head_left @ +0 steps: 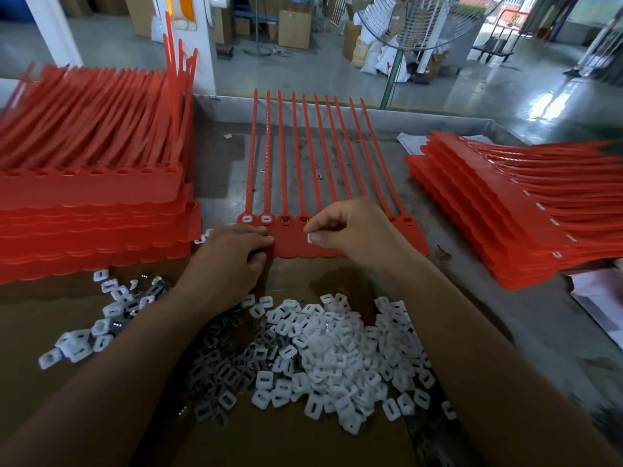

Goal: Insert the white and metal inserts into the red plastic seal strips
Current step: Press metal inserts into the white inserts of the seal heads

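Seal strip (pixel 291 247) has two heads capped white, most still unfilled; I see the left hand (pixel 232 261) pinching its edge, the right hand (pixel 354 230) pinching a white insert (pixel 309 238).

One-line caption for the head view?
Left hand holds the red seal strip; right hand pinches a white insert.

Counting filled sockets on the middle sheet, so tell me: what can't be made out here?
- Head view: the right hand covers several sockets of the middle sheet.
- The white insert it pinches is mostly hidden by its fingertips.
- The left stack of red strips is cut off by the left edge.
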Demonstrator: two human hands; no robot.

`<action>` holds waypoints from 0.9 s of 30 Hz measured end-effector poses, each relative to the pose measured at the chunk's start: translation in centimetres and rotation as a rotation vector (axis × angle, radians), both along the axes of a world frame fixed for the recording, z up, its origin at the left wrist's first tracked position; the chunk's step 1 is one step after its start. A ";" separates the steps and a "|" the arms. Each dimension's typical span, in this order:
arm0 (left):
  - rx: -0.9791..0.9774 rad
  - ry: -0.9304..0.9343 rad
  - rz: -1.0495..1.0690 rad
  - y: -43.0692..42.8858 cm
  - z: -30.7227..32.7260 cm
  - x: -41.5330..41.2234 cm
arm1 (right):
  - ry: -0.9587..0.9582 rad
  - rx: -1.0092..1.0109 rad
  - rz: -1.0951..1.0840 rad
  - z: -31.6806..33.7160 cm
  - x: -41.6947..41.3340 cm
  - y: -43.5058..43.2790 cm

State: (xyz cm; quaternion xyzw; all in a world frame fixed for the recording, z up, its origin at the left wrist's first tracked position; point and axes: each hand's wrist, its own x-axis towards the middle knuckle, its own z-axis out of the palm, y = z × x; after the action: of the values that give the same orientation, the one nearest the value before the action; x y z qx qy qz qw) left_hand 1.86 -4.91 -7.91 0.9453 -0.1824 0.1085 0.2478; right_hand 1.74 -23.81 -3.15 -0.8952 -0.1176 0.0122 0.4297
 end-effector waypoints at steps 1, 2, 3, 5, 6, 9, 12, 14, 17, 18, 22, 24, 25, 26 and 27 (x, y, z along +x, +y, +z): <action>0.001 -0.005 -0.005 0.0 0.0 0.0 | -0.018 -0.034 -0.005 0.0 0.5 0.2; 0.001 -0.012 -0.010 0.0 0.1 -0.1 | -0.031 -0.067 -0.011 0.0 1.0 0.5; -0.003 -0.015 -0.012 0.1 0.1 -0.1 | -0.042 -0.091 -0.024 -0.1 1.5 0.8; -0.021 -0.009 -0.012 0.1 0.2 -0.3 | -0.063 -0.116 -0.050 -0.3 2.5 1.3; -0.026 -0.007 -0.013 0.1 0.3 -0.3 | -0.073 -0.129 -0.057 -0.5 3.0 1.6; -0.025 -0.011 -0.014 0.0 0.3 -0.5 | -0.090 -0.138 -0.087 -1.1 4.2 2.5; -0.028 -0.019 -0.012 0.0 0.4 -0.5 | -0.088 -0.124 -0.107 -1.5 4.9 3.5; -0.020 -0.019 -0.014 0.0 0.5 -0.6 | -0.062 -0.155 -0.096 -1.8 5.1 4.0; -0.019 -0.014 -0.017 0.0 0.5 -0.5 | -0.025 -0.200 -0.095 -1.8 5.4 4.2; -0.019 -0.013 -0.018 0.0 0.5 -0.5 | -0.014 -0.209 -0.089 -1.7 5.4 4.2; -0.019 -0.013 -0.023 -0.1 0.7 -0.5 | 0.015 -0.268 -0.065 -1.2 5.5 4.1; -0.018 -0.009 -0.022 0.0 0.7 -0.5 | 0.029 -0.311 -0.055 -1.1 5.5 4.4; -0.013 -0.005 -0.021 0.0 0.6 -0.4 | 0.025 -0.324 -0.063 -1.2 5.5 4.5; -0.006 0.002 -0.018 0.0 0.5 -0.4 | 0.011 -0.323 -0.081 -1.4 5.6 4.6; 0.000 0.010 -0.013 0.1 0.5 -0.3 | -0.002 -0.315 -0.099 -1.5 5.7 4.7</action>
State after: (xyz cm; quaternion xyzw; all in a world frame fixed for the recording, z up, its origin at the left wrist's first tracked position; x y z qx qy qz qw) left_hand 1.53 -4.83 -7.46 0.9446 -0.1875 0.1018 0.2494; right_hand 7.39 -19.14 -4.69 -0.9562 -0.0706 0.0087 0.2839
